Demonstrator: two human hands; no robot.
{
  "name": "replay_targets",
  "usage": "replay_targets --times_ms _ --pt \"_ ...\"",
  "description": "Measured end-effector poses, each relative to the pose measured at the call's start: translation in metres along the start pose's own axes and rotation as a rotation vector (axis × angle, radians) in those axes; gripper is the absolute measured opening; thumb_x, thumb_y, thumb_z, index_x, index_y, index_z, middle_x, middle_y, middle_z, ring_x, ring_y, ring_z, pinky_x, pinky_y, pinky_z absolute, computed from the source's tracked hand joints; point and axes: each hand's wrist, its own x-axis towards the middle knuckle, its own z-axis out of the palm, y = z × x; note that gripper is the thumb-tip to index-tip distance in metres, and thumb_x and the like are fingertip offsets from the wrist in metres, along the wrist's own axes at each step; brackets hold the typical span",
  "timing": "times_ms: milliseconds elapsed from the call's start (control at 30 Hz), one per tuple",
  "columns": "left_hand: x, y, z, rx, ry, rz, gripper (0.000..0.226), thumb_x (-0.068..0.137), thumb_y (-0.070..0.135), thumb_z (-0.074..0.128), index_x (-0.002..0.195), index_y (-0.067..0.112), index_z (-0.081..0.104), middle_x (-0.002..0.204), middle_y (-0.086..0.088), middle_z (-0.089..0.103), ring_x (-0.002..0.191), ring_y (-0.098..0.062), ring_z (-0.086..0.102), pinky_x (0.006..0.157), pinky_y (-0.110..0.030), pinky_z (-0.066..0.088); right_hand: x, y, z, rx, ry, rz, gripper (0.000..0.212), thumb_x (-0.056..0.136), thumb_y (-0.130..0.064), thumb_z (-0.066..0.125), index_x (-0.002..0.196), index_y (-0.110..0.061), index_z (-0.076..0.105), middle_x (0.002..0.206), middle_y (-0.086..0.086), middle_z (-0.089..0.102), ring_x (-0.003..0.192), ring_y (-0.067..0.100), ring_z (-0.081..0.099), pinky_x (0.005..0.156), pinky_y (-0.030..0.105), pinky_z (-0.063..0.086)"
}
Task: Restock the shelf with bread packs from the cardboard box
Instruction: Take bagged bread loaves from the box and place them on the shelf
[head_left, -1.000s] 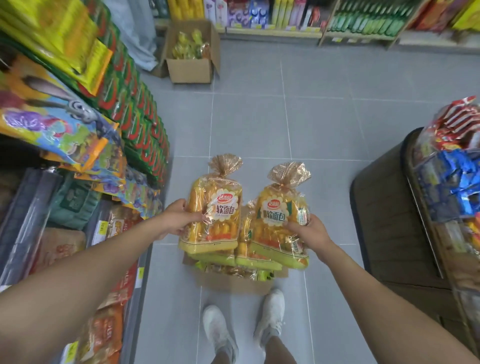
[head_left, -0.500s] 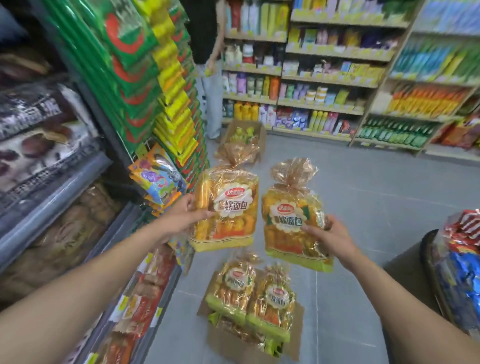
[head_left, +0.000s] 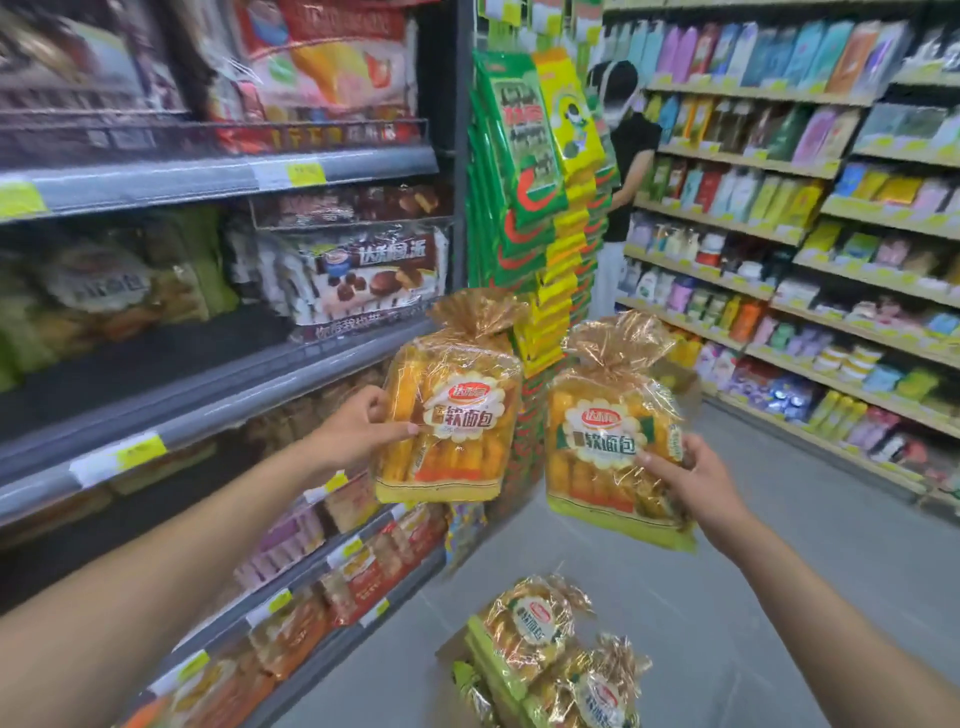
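Gripping bread packs (head_left: 449, 415), fingers (head_left: 395, 427) on outer edges

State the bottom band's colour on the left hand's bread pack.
Yellow, on the bread pack in the left hand; head view.

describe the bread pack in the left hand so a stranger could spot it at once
Find the grey shelving on the left, then follow the left arm to the left hand. It grips a clear bag of golden rolls with a twisted gold top and a white scalloped label. It is the higher pack, nearer the shelves, unlike its twin in the right hand.
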Motion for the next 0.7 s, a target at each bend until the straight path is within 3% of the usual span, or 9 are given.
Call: replay_targets --times_ms 100,167,300,400,467,533,600,633,700 --pt "-0.038 -0.013 -0.031 -0.006 0.083 -0.001 0.048 0.081 0.022 0.082 0.118 0.018 0.052 0.116 0.001 0.07 0.093 -0.01 0.074 0.074 -0.031 0.062 -0.006 -0.016 0.035 0.016 -0.089 -0.04 0.042 0.084 -0.019 0.079 0.121 -0.015 0.058 0.111 0.005 0.073 0.095 0.024 0.073 0.081 0.042 0.059" --pt "-0.064 -0.024 -0.052 -0.027 0.153 -0.023 0.05 0.081 0.02 0.082 0.12 0.015 0.051 0.115 0.002 0.069 0.087 -0.006 0.074 0.065 -0.022 0.059 -0.013 -0.026 0.062 0.017 -0.148 -0.054 0.043 0.085 -0.021 0.079 0.122 -0.015 0.056 0.112 0.003 0.072 0.096 0.022 0.071 0.078 0.039 0.058" --pt "-0.121 -0.049 -0.1 -0.085 0.281 -0.046 0.071 0.066 0.03 0.09 0.121 0.009 0.051 0.117 -0.002 0.07 0.098 -0.015 0.073 0.073 -0.029 0.059 -0.022 -0.04 0.12 0.016 -0.249 -0.094 0.083 0.068 -0.049 0.088 0.137 -0.016 0.053 0.129 0.005 0.066 0.111 0.025 0.066 0.092 0.044 0.055" --pt "-0.16 -0.063 -0.135 -0.141 0.352 -0.051 0.078 0.06 0.033 0.095 0.119 0.006 0.051 0.112 -0.003 0.073 0.105 -0.024 0.072 0.075 -0.031 0.06 -0.028 -0.051 0.162 0.001 -0.312 -0.138 0.093 0.058 -0.06 0.089 0.135 -0.018 0.055 0.128 0.004 0.067 0.099 0.02 0.068 0.074 0.03 0.055" --pt "-0.187 -0.072 -0.157 -0.2 0.38 -0.054 0.076 0.066 0.026 0.094 0.124 0.004 0.05 0.117 -0.008 0.072 0.104 -0.022 0.072 0.076 -0.031 0.061 -0.03 -0.056 0.189 0.012 -0.334 -0.165 0.11 0.048 -0.069 0.088 0.139 -0.02 0.053 0.136 0.002 0.063 0.119 0.022 0.063 0.096 0.041 0.053" --pt "-0.214 -0.082 -0.182 -0.219 0.409 -0.051 0.091 0.054 0.042 0.097 0.127 0.012 0.052 0.123 -0.005 0.07 0.108 -0.018 0.071 0.083 -0.035 0.061 -0.05 -0.074 0.217 -0.009 -0.408 -0.192 0.109 0.054 -0.064 0.089 0.145 -0.019 0.048 0.147 0.004 0.054 0.133 0.021 0.052 0.112 0.047 0.041" --pt "-0.24 -0.092 -0.204 -0.226 0.461 -0.049 0.104 0.039 0.057 0.097 0.124 0.018 0.052 0.122 -0.001 0.07 0.108 -0.016 0.071 0.086 -0.037 0.06 -0.069 -0.09 0.247 0.028 -0.431 -0.183 0.096 0.076 -0.044 0.085 0.153 -0.012 0.037 0.156 0.007 0.04 0.144 0.025 0.039 0.116 0.042 0.032" --pt "-0.252 -0.098 -0.214 -0.231 0.486 -0.057 0.103 0.039 0.056 0.097 0.124 0.018 0.052 0.121 -0.001 0.07 0.107 -0.015 0.072 0.086 -0.038 0.06 -0.079 -0.097 0.259 0.027 -0.459 -0.146 0.089 0.083 -0.032 0.08 0.154 -0.007 0.032 0.159 0.011 0.036 0.146 0.027 0.034 0.115 0.04 0.03" --pt "-0.271 -0.105 -0.228 -0.228 0.518 -0.083 0.086 0.054 0.042 0.093 0.125 0.016 0.052 0.121 0.0 0.07 0.102 -0.013 0.073 0.081 -0.035 0.061 -0.087 -0.104 0.286 -0.035 -0.466 -0.161 0.084 0.084 -0.031 0.078 0.152 -0.007 0.036 0.157 0.011 0.038 0.144 0.027 0.036 0.112 0.041 0.032"
